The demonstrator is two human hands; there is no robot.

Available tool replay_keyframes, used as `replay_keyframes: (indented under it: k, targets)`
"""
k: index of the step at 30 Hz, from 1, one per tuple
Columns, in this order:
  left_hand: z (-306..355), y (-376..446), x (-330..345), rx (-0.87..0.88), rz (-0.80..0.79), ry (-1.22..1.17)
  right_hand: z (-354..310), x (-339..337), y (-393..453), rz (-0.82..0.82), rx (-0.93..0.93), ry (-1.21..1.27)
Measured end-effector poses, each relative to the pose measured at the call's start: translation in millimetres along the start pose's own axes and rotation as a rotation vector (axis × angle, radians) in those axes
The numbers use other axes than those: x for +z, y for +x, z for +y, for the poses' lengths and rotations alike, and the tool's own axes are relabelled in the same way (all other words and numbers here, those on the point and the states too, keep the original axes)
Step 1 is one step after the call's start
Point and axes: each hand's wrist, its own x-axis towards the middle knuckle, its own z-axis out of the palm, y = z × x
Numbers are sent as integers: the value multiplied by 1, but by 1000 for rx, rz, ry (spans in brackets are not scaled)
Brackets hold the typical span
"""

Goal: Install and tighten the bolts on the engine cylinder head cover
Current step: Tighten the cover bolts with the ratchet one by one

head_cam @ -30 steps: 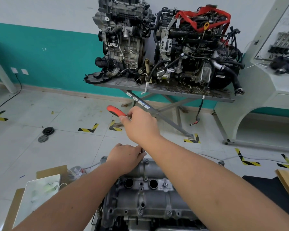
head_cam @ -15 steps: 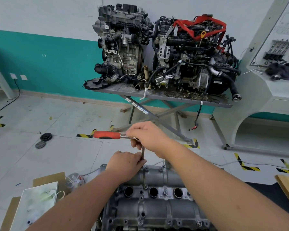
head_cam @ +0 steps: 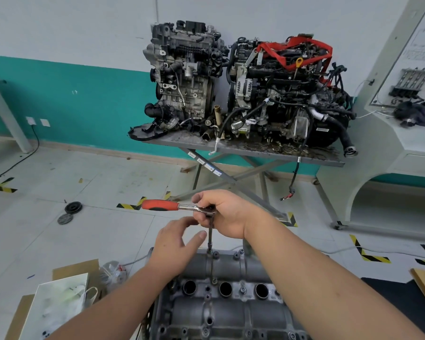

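Ratchet wrench (head_cam: 182, 206), rigid steel with a grippy red handle, gripped at its head by right hand (head_cam: 225, 213); extension bar (head_cam: 210, 238) seated on a bolt (head_cam: 209, 251) at far edge of cylinder head cover (head_cam: 231, 312). Left hand (head_cam: 176, 244) released, fingers relaxed beside the bar, no longer cupped over the bolt as half a second earlier. Best leverage judged at handle end.

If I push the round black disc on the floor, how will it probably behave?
The black disc looks like a pulley lying flat, so it would probably slide on the smooth floor tiles, not roll. It seems rigid and likely heavy for its size.
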Motion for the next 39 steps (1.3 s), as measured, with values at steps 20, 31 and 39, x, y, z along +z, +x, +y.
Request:
replay_keyframes:
  k: [20,31,39]
  targets:
    - [85,47,-8,-603,192,-1063,7,4,-12,58,-15,243]
    - [87,51,-15,-614,126,-976,-8,7,-11,162,226,147]
    - [85,58,-24,-610,5,-902,-11,11,-10,168,204,207]
